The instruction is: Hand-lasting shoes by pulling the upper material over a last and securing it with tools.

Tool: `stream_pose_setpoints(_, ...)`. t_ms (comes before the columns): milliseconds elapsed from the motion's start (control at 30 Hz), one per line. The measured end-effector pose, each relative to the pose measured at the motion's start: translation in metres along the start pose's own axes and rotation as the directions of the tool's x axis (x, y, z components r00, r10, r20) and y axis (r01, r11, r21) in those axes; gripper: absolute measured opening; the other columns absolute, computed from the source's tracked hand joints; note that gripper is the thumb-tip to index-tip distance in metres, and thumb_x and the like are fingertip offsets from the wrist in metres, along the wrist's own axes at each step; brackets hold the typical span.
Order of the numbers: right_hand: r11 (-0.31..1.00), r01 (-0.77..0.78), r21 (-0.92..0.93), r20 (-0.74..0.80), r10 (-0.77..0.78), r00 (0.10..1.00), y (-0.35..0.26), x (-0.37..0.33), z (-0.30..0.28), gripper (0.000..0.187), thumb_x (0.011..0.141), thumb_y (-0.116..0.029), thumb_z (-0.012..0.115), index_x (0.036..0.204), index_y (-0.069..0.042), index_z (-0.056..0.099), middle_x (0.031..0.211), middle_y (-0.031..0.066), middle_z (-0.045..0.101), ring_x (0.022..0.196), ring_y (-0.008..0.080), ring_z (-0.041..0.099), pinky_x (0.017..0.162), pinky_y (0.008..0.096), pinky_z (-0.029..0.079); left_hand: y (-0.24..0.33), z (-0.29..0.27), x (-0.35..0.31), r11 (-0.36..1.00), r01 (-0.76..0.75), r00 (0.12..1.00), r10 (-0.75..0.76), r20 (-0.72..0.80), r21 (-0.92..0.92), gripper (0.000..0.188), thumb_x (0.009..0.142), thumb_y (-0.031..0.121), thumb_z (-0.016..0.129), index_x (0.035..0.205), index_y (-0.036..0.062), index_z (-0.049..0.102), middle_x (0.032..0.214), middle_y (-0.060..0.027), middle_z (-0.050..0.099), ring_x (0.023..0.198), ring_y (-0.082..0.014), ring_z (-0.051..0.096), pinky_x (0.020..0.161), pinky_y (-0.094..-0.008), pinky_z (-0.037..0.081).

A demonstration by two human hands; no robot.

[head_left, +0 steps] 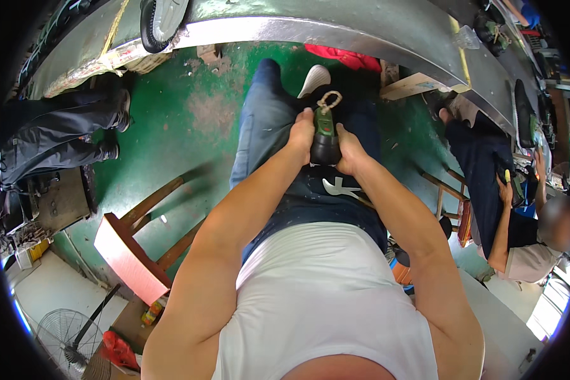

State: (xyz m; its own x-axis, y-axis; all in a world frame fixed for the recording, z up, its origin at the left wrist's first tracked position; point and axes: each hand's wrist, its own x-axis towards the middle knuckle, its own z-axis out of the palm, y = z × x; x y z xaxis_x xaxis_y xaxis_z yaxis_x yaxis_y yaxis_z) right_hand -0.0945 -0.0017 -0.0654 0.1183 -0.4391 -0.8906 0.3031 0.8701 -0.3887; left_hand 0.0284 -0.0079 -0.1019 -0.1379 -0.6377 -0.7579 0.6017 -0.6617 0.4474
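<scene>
Over my lap, between my two hands, is a black shoe on a green shoe last (323,123). Its dark rounded end points toward me, and a rope loop (330,100) sticks up from the far end of the last. My left hand (303,134) grips its left side, fingers partly hidden behind it. Against the right side presses my right hand (349,151), closed around the lower part with the thumb along the edge. A pale, curved, hammer-like shape (341,188) lies on the dark cloth across my lap, just below the shoe.
A metal-edged workbench (266,28) curves across the far side, with a black shoe (156,25) on it. A wooden stool (130,256) stands at left, and a fan (69,339) at lower left. One person (525,244) works at right; another's legs (63,133) show at left.
</scene>
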Motion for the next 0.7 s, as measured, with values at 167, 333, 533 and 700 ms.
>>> stream_pose_setpoints(167, 0.966, -0.011, -0.257, 0.173, 0.057, 0.983, -0.030, -0.090, 0.008, 0.046, 0.109, -0.044, 0.031, 0.122, -0.008, 0.057, 0.113, 0.0105, 0.066, 0.096, 0.0258, 0.069, 0.085, 0.0536, 0.056, 0.012, 0.007, -0.054, 0.911, -0.387, 0.921, 0.389, 0.014, 0.139, 0.061, 0.103, 0.059, 0.036, 0.137, 0.0096, 0.049, 0.111, -0.0055, 0.060, 0.103, -0.0178, 0.061, 0.091, -0.0400, 0.054)
stream_pose_setpoints(333, 0.625, 0.378, -0.683, 0.384, -0.133, 0.914, -0.023, -0.091, -0.015, 0.062, 0.102, -0.052, 0.042, 0.141, -0.003, 0.045, 0.125, 0.0203, 0.060, 0.114, 0.0378, 0.062, 0.100, 0.0551, 0.047, -0.007, -0.012, -0.031, 0.889, -0.454, 0.846, 0.451, 0.284, -0.060, 0.052, 0.106, 0.053, 0.036, 0.127, 0.0099, 0.056, 0.103, -0.0027, 0.059, 0.090, -0.0143, 0.058, 0.082, -0.0323, 0.051)
stream_pose_setpoints(533, -0.622, 0.608, -0.494, 0.869, -0.326, 0.372, -0.026, -0.052, -0.009, 0.116, 0.064, -0.043, 0.089, 0.155, -0.006, 0.026, 0.156, 0.0241, 0.032, 0.143, 0.0379, 0.036, 0.115, 0.0444, 0.032, -0.032, -0.010, 0.024, 0.863, -0.504, 0.863, 0.504, -0.018, 0.003, 0.048, 0.106, 0.047, 0.042, 0.111, 0.0046, 0.064, 0.103, -0.0045, 0.065, 0.093, -0.0132, 0.059, 0.086, -0.0298, 0.048)
stream_pose_setpoints(700, 0.199, 0.824, -0.530, 0.699, -0.448, 0.557, -0.019, -0.014, -0.030, 0.125, 0.060, -0.025, 0.093, 0.159, -0.009, 0.018, 0.155, 0.0173, 0.037, 0.141, 0.0271, 0.040, 0.115, 0.0378, 0.033, -0.023, 0.006, 0.030, 0.878, -0.424, 0.876, 0.460, -0.144, 0.222, 0.052, 0.106, 0.045, 0.043, 0.105, -0.0015, 0.065, 0.098, -0.0117, 0.068, 0.092, -0.0193, 0.061, 0.087, -0.0343, 0.049)
